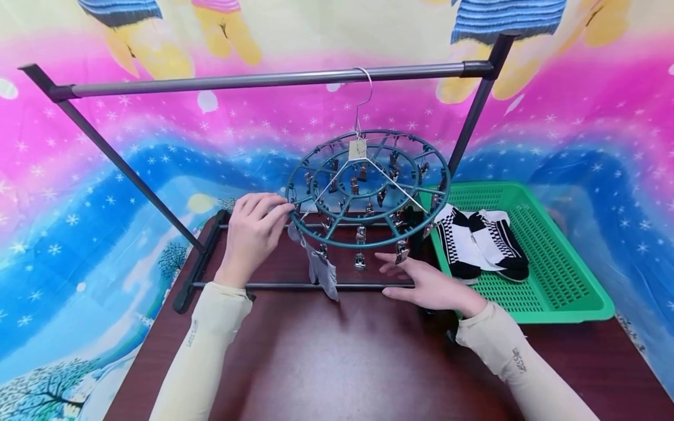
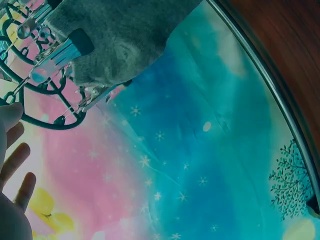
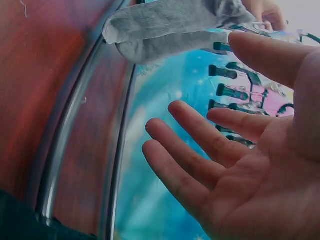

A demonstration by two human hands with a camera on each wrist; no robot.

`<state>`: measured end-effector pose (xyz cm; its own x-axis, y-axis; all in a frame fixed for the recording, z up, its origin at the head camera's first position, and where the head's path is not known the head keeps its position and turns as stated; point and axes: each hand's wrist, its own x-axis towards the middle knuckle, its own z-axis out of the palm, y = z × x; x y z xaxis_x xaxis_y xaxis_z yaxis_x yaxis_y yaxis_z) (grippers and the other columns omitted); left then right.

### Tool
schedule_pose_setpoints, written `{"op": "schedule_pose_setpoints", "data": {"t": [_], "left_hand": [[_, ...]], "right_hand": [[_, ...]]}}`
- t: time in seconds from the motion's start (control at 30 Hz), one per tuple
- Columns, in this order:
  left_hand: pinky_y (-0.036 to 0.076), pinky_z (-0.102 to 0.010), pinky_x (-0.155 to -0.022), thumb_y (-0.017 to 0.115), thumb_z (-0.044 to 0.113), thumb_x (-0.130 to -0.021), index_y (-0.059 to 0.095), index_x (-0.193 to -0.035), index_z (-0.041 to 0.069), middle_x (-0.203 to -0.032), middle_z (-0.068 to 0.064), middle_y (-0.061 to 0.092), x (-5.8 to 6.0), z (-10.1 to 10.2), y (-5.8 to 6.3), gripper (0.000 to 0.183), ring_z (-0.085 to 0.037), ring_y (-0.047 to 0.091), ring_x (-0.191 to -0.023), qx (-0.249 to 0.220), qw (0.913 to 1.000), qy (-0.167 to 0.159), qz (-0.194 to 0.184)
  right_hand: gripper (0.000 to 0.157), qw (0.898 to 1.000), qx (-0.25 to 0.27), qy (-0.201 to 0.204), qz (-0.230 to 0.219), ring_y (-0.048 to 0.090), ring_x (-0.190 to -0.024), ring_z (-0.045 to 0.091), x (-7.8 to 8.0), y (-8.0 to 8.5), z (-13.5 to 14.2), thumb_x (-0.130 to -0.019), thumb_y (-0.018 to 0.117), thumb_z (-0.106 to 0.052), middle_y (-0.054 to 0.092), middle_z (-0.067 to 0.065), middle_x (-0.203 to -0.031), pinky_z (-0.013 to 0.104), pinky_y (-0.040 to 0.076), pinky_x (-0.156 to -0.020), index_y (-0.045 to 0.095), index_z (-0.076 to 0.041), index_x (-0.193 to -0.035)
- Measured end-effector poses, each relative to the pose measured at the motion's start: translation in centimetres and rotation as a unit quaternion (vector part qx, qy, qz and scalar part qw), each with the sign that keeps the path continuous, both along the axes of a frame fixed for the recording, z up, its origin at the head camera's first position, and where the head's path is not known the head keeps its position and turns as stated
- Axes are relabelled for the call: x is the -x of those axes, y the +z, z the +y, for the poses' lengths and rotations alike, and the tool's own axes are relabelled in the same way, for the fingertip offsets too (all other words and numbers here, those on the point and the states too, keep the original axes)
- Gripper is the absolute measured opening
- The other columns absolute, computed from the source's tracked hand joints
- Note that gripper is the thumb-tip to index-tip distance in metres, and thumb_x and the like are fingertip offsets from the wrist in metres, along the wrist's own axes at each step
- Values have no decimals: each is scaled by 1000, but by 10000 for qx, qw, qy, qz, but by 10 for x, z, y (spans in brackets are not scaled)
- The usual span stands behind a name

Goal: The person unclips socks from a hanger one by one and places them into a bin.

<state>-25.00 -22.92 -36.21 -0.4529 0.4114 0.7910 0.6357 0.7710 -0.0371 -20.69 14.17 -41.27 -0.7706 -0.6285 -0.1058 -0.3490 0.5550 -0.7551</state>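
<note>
A round green clip hanger (image 1: 368, 242) hangs by its metal hook from a rack's top bar. My left hand (image 1: 255, 225) pinches its left rim between thumb and fingers; in the left wrist view the other fingers (image 2: 17, 160) are spread. Grey socks (image 1: 322, 272) hang from clips at the front left, beside that hand; two overlapping sock shapes (image 3: 165, 20) show in the right wrist view. Beneath the front right rim, my right hand (image 1: 429, 283) has its fingers apart and holds nothing. Its fingertips are near the dangling metal clips (image 1: 360, 260).
The dark metal rack (image 1: 263, 82) stands on a reddish-brown table (image 1: 326, 351), with lower bars crossing behind my hands. At the right a green basket (image 1: 568, 292) holds black-and-white socks (image 1: 481, 242). A patterned cloth (image 1: 105, 193) hangs behind.
</note>
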Motion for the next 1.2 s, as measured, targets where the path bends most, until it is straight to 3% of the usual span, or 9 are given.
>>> {"op": "schedule_pose_setpoints", "data": {"t": [0.2,0.43,0.6,0.8,1.07,1.2], "left_hand": [[48,-53,-105,68,9,-98,77,-109,5,-122,-13,73,-8,9,-1,15,-35,65,-119,-110,9994,-267,190],[45,-51,-113,65,11,-99,77,-110,5,-125,-12,74,-21,24,1,17,-32,66,-124,199,9980,-445,403],[45,-52,-112,63,16,-100,78,-112,8,-116,-10,78,-30,37,5,21,-29,69,-118,411,9956,-558,636],[48,-50,-110,73,20,-96,79,-115,11,-111,-7,79,-39,53,6,22,-25,71,-112,630,9945,-574,607],[46,-45,-113,73,20,-97,78,-117,14,-109,-4,79,-43,65,5,22,-21,72,-105,802,9929,-655,583],[47,-43,-113,69,19,-99,78,-118,14,-106,-3,79,-43,67,5,21,-20,72,-103,740,9931,-703,577]], "right_hand": [[78,9998,128,176,-29,59,-133,30,-1,-7,-12,-99,71,-37,59,11,-145,53,47,-111,33,-11,-161],[86,9996,97,189,-175,43,-149,29,-3,-12,-22,-93,76,-48,46,4,-159,57,39,-117,31,-28,-163],[92,9983,143,-174,-536,46,-144,31,-4,-13,-24,-89,79,-51,45,9,-159,58,40,-116,33,-18,-162],[76,9926,874,-106,-833,59,-132,25,-1,-21,-24,-92,80,-38,60,5,-146,54,45,-113,46,-13,-155],[55,9941,600,-699,-574,64,-125,24,-1,-24,-17,-101,67,-43,67,7,-138,54,49,-109,57,-11,-146],[56,9933,632,-903,-352,63,-130,27,-4,-20,-6,-103,64,-40,66,10,-140,53,49,-109,56,-7,-147]]}}
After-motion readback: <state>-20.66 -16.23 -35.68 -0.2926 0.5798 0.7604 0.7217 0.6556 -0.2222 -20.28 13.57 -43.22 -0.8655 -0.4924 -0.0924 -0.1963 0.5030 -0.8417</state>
